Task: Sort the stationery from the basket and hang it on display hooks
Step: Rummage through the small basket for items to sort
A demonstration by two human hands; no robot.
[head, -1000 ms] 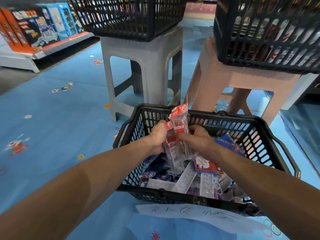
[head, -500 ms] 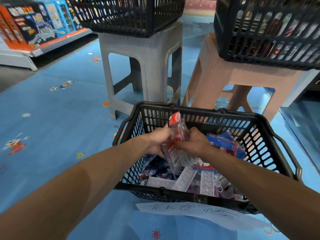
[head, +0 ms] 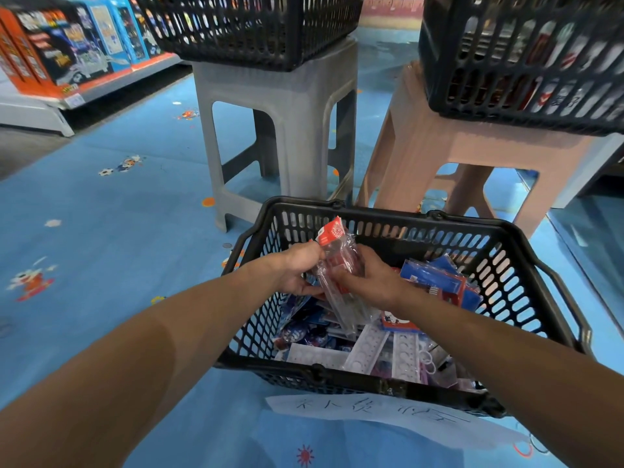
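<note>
A black plastic basket (head: 381,224) stands on the blue floor in front of me, filled with packaged stationery. Both hands are inside it, over its left half. My left hand (head: 297,270) and my right hand (head: 366,280) together grip a bunch of clear packets with red header cards (head: 339,265), held tilted with the red tops pointing up. Below lie white perforated strips (head: 366,347) and blue-carded packs (head: 434,278) at the right. No display hooks are in view.
A grey stool (head: 280,106) and a pink stool (head: 472,146) stand just behind the basket, each carrying another black basket (head: 250,32). A shelf of boxed toys (head: 64,59) runs along the far left. A handwritten paper sheet (head: 381,413) lies against the basket's near side.
The bunch of red-topped packets has come down lower into the basket, and both hands have closed tighter around it. The view has shifted slightly.
</note>
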